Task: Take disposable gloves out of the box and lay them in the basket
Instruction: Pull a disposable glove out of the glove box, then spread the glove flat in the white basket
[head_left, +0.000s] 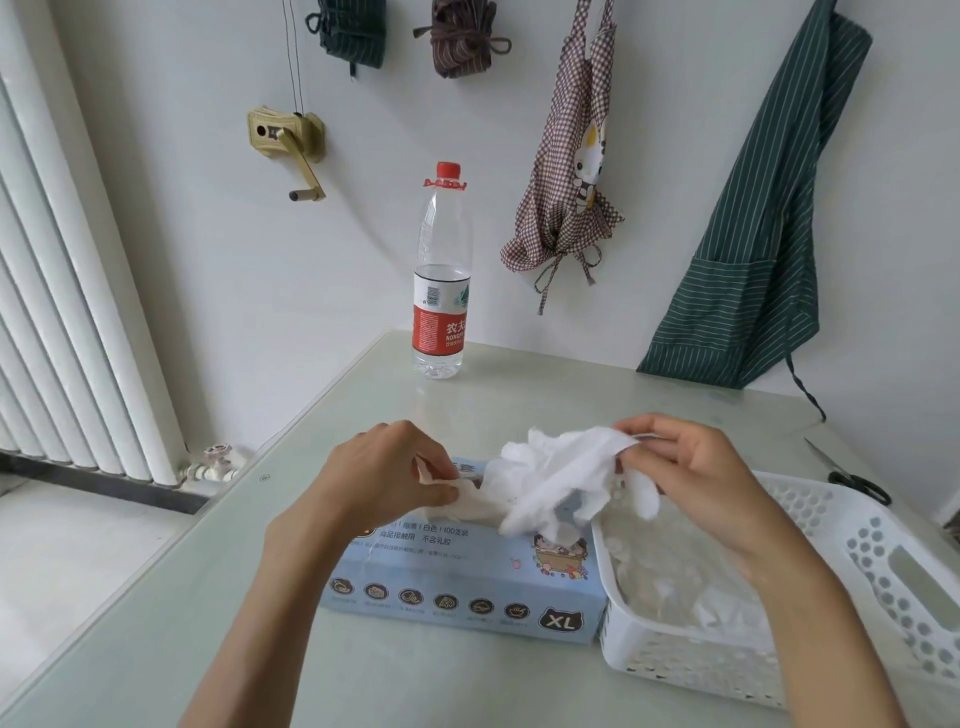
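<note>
A light-blue box of gloves marked XL lies on the table in front of me. A white perforated basket stands right beside it, with several clear gloves inside. Above the box I hold a white disposable glove stretched between both hands. My left hand pinches its left end over the box opening. My right hand grips the other end, over the basket's left edge. The glove's fingers dangle below my right hand.
A water bottle with a red cap stands at the back of the pale green table. Black scissors lie behind the basket at the right. Aprons hang on the wall. A radiator stands at the left.
</note>
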